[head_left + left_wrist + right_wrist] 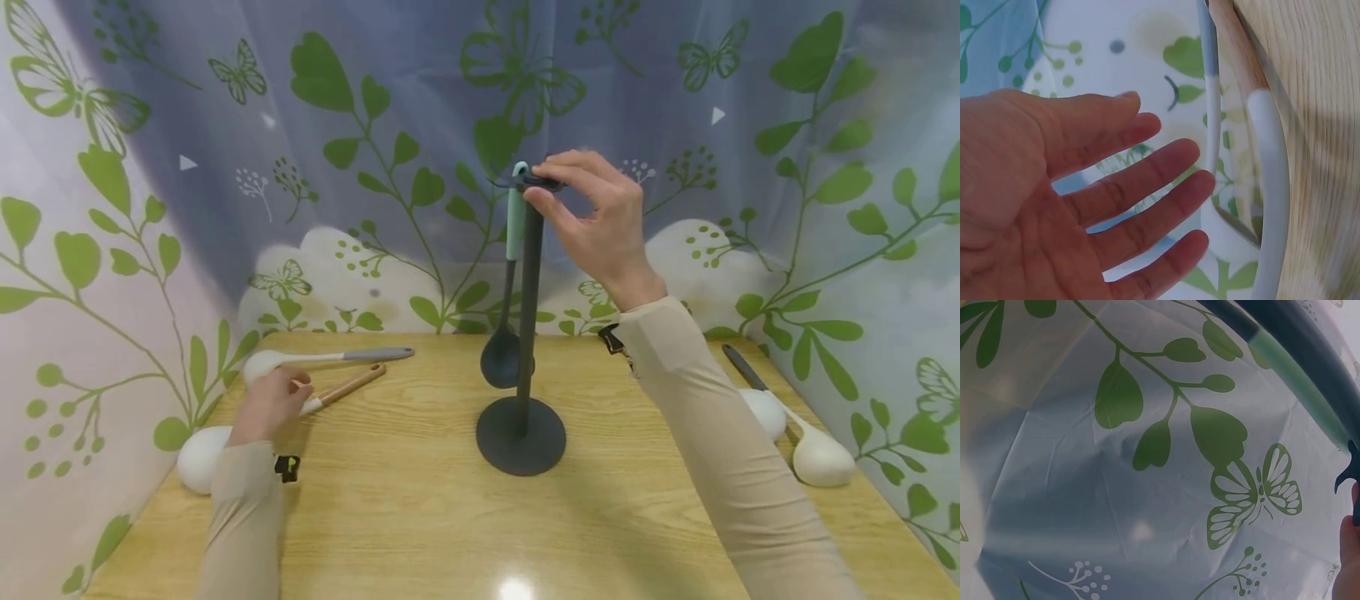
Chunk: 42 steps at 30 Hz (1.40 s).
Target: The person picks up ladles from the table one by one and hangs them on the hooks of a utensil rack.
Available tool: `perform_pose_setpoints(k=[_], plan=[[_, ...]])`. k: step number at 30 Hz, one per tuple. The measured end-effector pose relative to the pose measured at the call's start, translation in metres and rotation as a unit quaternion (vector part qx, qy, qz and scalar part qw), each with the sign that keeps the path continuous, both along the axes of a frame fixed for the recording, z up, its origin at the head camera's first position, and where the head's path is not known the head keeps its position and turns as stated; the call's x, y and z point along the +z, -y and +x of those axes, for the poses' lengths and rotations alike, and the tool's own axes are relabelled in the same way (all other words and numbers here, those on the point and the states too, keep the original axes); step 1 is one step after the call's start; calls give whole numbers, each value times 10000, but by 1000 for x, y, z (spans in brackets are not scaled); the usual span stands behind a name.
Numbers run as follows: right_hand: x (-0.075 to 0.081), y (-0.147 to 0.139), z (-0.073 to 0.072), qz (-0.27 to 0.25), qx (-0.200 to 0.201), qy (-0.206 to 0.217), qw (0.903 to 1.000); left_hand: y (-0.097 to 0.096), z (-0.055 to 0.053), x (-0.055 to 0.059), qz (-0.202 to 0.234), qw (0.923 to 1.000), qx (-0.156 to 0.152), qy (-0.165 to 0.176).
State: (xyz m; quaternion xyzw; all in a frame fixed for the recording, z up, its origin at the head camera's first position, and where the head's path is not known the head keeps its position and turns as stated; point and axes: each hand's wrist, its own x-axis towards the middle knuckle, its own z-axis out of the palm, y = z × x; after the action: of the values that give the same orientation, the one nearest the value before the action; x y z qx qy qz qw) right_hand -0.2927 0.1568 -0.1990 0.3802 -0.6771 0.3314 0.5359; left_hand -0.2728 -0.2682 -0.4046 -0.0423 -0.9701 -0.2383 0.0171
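Note:
My right hand (592, 212) pinches the dark hook ring at the top of an upright black utensil stand (528, 333). From one of its hooks hangs a dark ladle (501, 357) with a mint green handle, bowl down beside the pole. At the left my left hand (272, 402) hovers over the handle of a white ladle with a wooden handle (352, 387). In the left wrist view the fingers (1147, 169) are spread and hold nothing, beside that ladle's white shaft (1270, 187). Behind it lies a white ladle with a grey handle (378, 354).
On the right side of the wooden table (405, 517) lie a cream ladle (823, 458) and a white ladle with a black handle (746, 367), partly behind my right sleeve. A printed curtain (405, 75) with leaves and butterflies stands round the table's back and sides.

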Motion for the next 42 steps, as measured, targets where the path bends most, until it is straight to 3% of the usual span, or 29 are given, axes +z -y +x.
perform_pose_setpoints(k=[10, 18, 28, 42], plan=[[1, 0, 0, -57, -23, 48, 10000, 18, 1, -5, -311, 9969, -113, 710], [-3, 0, 0, -28, -25, 6, 10000, 26, 12, -11, -394, 9926, 167, 1140], [-1, -1, -3, -8, -3, -135, 9999, 29, 8, -10, -541, 9902, 255, 1262], [0, -1, -2, 11, -3, -26, 10000, 29, 11, -11, -340, 9864, 722, 1437]])
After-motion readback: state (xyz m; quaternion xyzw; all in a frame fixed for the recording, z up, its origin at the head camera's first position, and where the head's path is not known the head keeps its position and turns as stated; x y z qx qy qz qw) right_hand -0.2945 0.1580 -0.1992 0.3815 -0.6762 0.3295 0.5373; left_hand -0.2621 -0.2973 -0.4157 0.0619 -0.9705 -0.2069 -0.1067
